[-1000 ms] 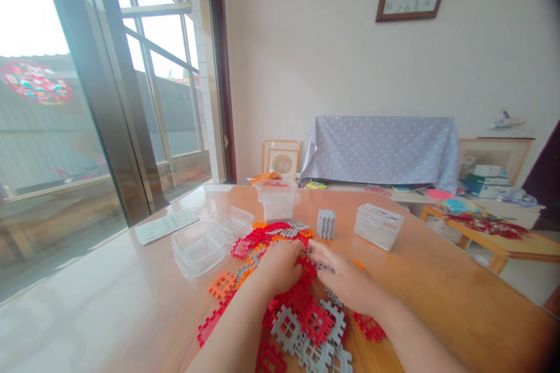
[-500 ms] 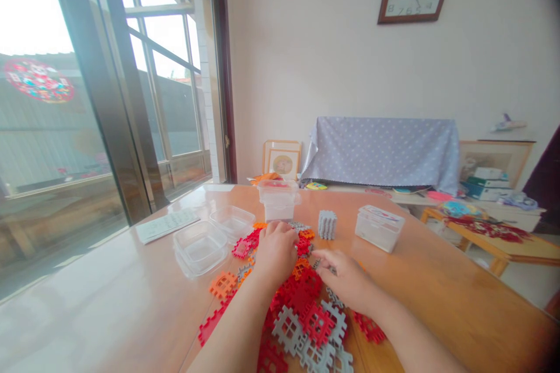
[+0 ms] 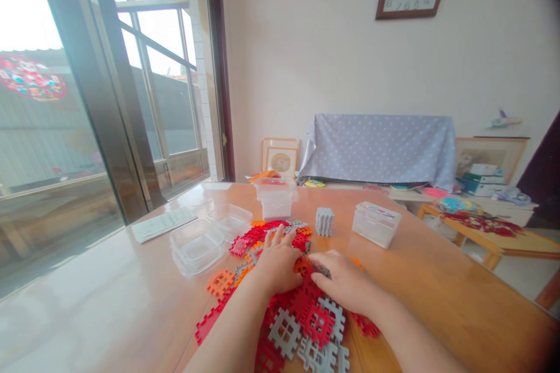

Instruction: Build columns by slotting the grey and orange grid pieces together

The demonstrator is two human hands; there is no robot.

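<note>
A pile of notched, interlocking plastic tiles, among them a red tile [image 3: 318,324], a grey window tile [image 3: 284,333] and an orange tile [image 3: 220,283], covers the middle of the table. My left hand [image 3: 280,265] rests over the pile with its fingers spread, palm down and hiding the tiles beneath. Close to its right, my right hand [image 3: 343,280] lies low over the pile's edge, thumb and fingers apart. Part of a grey tile [image 3: 322,270] shows between that thumb and the fingers; whether they touch it is unclear. Farther back stands a neat stack of grey tiles [image 3: 325,222].
Two clear plastic tubs, the nearer tub [image 3: 199,247] and another tub [image 3: 230,218], sit left of the pile. A clear container [image 3: 276,198] stands behind it, a lidded box [image 3: 377,224] at the right. A paper booklet [image 3: 164,224] lies near the window side of the table [image 3: 131,309].
My left hand has come nearer and its bunched fingers have spread out over the tiles. My right hand has shifted slightly left. The view has tilted a little.
</note>
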